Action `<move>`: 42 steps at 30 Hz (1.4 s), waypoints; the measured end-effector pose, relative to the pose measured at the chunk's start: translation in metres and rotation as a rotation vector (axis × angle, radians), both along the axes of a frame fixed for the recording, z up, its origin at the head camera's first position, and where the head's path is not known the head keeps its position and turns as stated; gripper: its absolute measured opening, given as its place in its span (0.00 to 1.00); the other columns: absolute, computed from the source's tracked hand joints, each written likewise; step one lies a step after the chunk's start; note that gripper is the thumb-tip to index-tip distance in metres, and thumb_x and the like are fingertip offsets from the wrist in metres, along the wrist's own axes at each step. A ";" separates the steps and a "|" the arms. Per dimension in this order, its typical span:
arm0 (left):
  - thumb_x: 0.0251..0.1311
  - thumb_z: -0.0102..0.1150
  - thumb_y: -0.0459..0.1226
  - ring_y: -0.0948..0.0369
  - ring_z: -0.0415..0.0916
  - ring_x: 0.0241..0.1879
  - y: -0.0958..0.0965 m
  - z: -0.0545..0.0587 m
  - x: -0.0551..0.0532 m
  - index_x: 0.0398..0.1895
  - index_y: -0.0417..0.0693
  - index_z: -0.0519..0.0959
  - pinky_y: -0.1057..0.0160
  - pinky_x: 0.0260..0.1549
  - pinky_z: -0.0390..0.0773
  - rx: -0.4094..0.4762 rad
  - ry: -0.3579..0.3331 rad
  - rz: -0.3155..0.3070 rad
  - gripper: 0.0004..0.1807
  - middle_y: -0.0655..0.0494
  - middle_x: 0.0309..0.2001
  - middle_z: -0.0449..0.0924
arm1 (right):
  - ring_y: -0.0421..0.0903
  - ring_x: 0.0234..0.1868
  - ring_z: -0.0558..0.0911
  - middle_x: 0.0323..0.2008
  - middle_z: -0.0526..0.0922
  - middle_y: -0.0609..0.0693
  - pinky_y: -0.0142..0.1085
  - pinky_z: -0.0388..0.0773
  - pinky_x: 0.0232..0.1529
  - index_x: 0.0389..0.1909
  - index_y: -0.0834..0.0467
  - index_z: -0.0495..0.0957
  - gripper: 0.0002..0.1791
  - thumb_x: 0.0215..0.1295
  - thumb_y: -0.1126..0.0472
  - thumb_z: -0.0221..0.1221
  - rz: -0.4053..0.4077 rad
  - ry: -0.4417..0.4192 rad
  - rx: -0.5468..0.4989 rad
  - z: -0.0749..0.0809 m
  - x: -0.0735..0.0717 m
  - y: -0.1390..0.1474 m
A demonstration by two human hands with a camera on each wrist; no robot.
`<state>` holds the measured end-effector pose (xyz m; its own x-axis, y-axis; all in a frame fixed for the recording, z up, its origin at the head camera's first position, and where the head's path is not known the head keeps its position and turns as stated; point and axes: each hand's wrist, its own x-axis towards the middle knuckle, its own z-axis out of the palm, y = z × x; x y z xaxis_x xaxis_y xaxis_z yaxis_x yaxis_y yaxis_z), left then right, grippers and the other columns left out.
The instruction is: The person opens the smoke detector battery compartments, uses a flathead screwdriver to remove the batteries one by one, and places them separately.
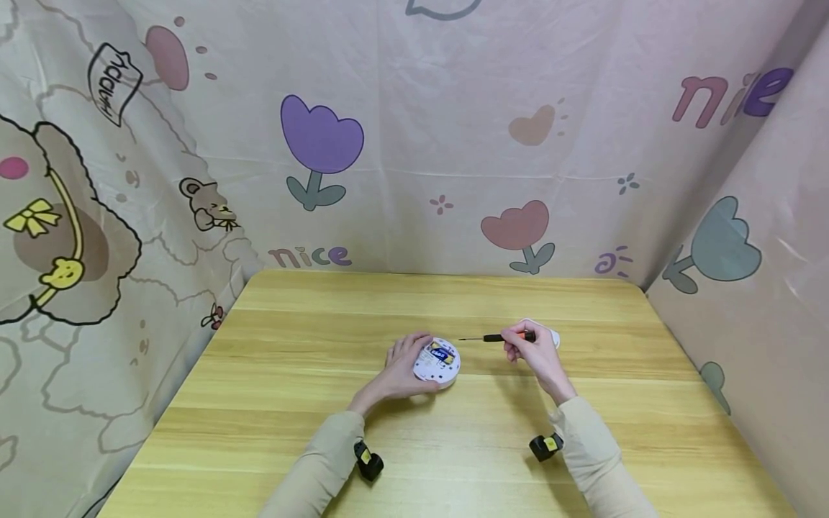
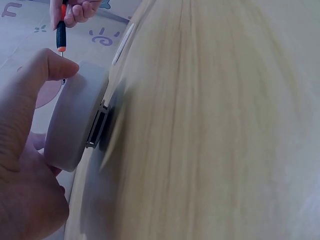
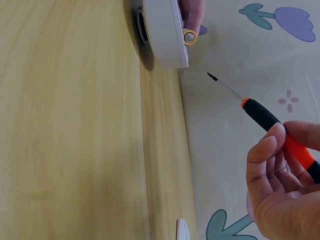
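Note:
My left hand [image 1: 403,370] grips a round white device [image 1: 435,370] by its sides, thumb at the near edge and fingers at the far edge. Its upward face has small dark holes and a blue-and-yellow battery [image 1: 442,352]; the battery's metal end shows in the right wrist view. Underneath, a dark clip-like part [image 2: 98,127] faces the table, close over it. To the right, my right hand [image 1: 532,352] pinches a small screwdriver [image 3: 261,114] by its black-and-orange handle. Its thin shaft points left toward the device, the dark tip apart from it.
A flat white piece [image 1: 555,338] lies on the wooden table [image 1: 291,345] behind the right hand, which partly hides it. Black wrist cameras hang at both sleeves. A printed curtain [image 1: 414,144] borders the table's back and sides.

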<state>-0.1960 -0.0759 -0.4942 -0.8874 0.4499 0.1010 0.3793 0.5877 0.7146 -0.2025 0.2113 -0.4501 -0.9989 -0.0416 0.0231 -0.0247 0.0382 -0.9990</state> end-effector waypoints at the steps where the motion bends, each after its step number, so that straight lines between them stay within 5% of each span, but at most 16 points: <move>1: 0.43 0.72 0.48 0.42 0.53 0.74 -0.001 0.000 0.000 0.76 0.41 0.60 0.35 0.74 0.50 0.005 -0.003 -0.009 0.55 0.42 0.76 0.56 | 0.38 0.18 0.77 0.20 0.81 0.45 0.29 0.78 0.21 0.33 0.63 0.76 0.05 0.69 0.67 0.61 0.001 0.000 -0.002 0.000 0.000 0.000; 7: 0.43 0.67 0.48 0.41 0.52 0.76 -0.002 -0.002 -0.001 0.75 0.38 0.59 0.34 0.74 0.48 0.018 0.011 -0.031 0.53 0.42 0.78 0.54 | 0.38 0.19 0.77 0.20 0.81 0.45 0.30 0.79 0.21 0.32 0.62 0.77 0.06 0.68 0.67 0.61 0.002 -0.005 -0.002 -0.001 0.001 0.002; 11: 0.47 0.72 0.53 0.42 0.51 0.76 0.001 -0.003 0.000 0.75 0.45 0.62 0.35 0.76 0.46 0.015 -0.004 0.026 0.52 0.45 0.78 0.54 | 0.38 0.19 0.78 0.20 0.81 0.45 0.30 0.80 0.22 0.32 0.62 0.77 0.06 0.69 0.67 0.61 -0.001 -0.008 0.002 -0.001 0.001 0.003; 16: 0.39 0.80 0.56 0.45 0.53 0.72 0.003 -0.006 0.001 0.74 0.49 0.65 0.38 0.75 0.50 0.024 0.013 0.083 0.56 0.46 0.74 0.57 | 0.38 0.19 0.78 0.20 0.81 0.45 0.30 0.80 0.22 0.32 0.62 0.77 0.06 0.69 0.66 0.61 0.006 -0.005 0.001 -0.001 0.001 0.004; 34: 0.44 0.70 0.44 0.43 0.51 0.76 -0.004 -0.004 0.001 0.76 0.40 0.59 0.35 0.76 0.44 0.016 0.028 -0.024 0.53 0.42 0.77 0.54 | 0.38 0.19 0.78 0.21 0.81 0.46 0.31 0.81 0.22 0.32 0.63 0.76 0.06 0.68 0.67 0.61 0.016 -0.007 0.012 -0.002 0.001 0.004; 42: 0.41 0.80 0.52 0.41 0.48 0.76 0.000 -0.005 0.002 0.77 0.45 0.60 0.35 0.76 0.44 0.043 0.002 0.043 0.59 0.44 0.78 0.53 | 0.38 0.19 0.78 0.21 0.81 0.46 0.31 0.80 0.22 0.31 0.62 0.76 0.06 0.68 0.67 0.61 0.018 -0.005 0.005 -0.003 0.001 0.004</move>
